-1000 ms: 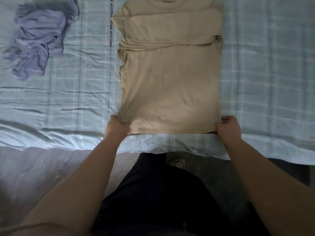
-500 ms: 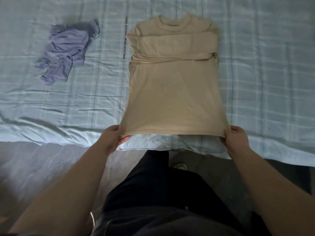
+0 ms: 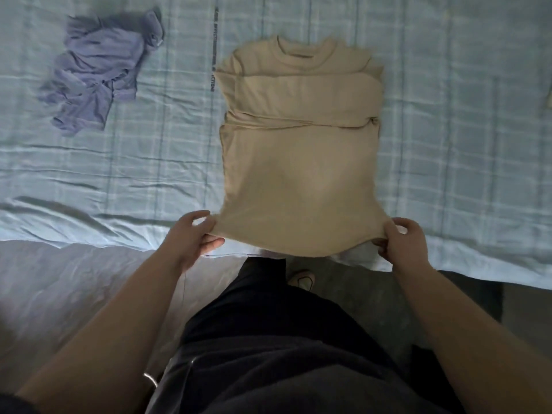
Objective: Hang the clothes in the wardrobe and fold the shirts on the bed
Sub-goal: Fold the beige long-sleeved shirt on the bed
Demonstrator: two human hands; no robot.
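Note:
A beige shirt [image 3: 298,162] lies on the bed [image 3: 167,162] with its collar at the far end and its sleeves folded across the chest. My left hand [image 3: 191,237] pinches the hem's left corner and my right hand [image 3: 403,243] pinches the hem's right corner. The hem is lifted off the sheet near the bed's front edge and sags between my hands. A crumpled lavender garment [image 3: 98,73] lies at the far left of the bed.
The bed has a pale blue checked sheet, and its front edge runs across the view just below my hands. A white cover [image 3: 59,294] hangs at the lower left. A bit of beige cloth [image 3: 549,97] shows at the right border.
Both hands have raised the shirt's hem off the sheet and drawn it slightly toward me. The view has shifted, so the shirt's collar is now visible.

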